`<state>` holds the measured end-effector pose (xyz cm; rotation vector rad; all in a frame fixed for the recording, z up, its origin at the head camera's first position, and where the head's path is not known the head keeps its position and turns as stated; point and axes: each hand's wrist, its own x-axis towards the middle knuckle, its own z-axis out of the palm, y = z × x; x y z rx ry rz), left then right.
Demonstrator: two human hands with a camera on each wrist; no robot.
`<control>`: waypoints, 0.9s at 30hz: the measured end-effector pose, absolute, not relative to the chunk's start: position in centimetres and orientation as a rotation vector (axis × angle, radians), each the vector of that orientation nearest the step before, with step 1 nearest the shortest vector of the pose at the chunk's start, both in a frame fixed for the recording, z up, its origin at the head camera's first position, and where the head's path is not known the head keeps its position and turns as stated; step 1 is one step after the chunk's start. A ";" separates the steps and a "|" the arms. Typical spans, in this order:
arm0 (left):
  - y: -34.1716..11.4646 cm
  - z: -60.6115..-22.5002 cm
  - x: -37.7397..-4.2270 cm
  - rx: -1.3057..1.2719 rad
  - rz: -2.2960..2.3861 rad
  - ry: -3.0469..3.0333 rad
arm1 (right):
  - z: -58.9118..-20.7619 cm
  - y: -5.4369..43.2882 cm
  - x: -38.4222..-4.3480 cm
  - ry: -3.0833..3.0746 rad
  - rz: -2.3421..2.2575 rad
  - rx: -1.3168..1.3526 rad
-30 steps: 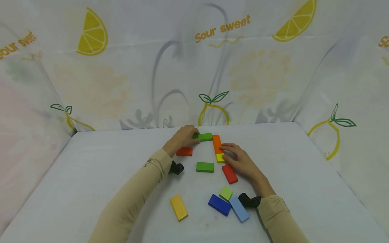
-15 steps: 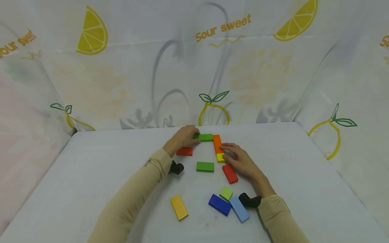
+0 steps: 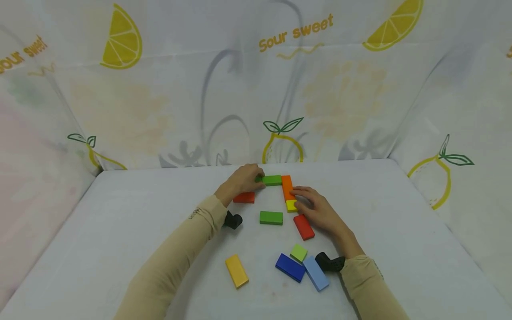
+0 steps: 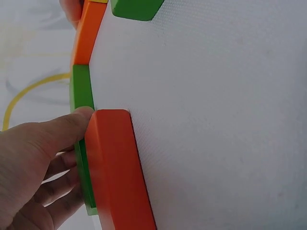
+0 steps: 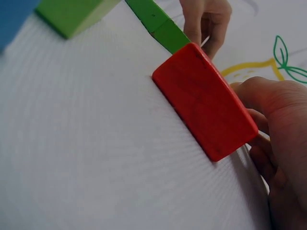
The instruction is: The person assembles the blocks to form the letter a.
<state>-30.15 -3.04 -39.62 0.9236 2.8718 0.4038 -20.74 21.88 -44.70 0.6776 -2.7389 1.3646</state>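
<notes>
Two hands work at coloured blocks near the far edge of a white-covered table [image 3: 92,253] walled in by lemon-print cloth [image 3: 168,89].

The pale cloth, lettered "Sour sweet", rises behind the table's far edge and along its left and right edges. Just inside that far edge, the left hand [image 3: 241,179] pinches a green block [image 4: 87,184], thumb in front, fingers behind. A second green block [image 3: 272,180] continues the row to an orange block [image 3: 287,187] pointing toward the near side, a yellow block [image 3: 291,206] at its end. The right hand [image 3: 323,213], fingers loosely bent and thumb apart, touches the orange and yellow blocks from the right edge's side. A red block [image 3: 304,227] lies nearer; a dark blue block [image 3: 290,267] and a light blue block [image 3: 316,273] lie nearer still, well inside the right edge.
</notes>
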 end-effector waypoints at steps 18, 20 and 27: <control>-4.3 -39.1 -29.5 0.795 0.408 2.841 | -44.4 21.2 -20.5 -2.749 1.425 0.663; -5.0 -38.4 -29.1 0.756 0.440 2.834 | -44.3 21.3 -20.3 -2.740 1.453 0.649; -9.8 -37.8 -26.3 0.765 0.768 2.768 | -44.2 21.4 -20.2 -2.699 1.514 0.661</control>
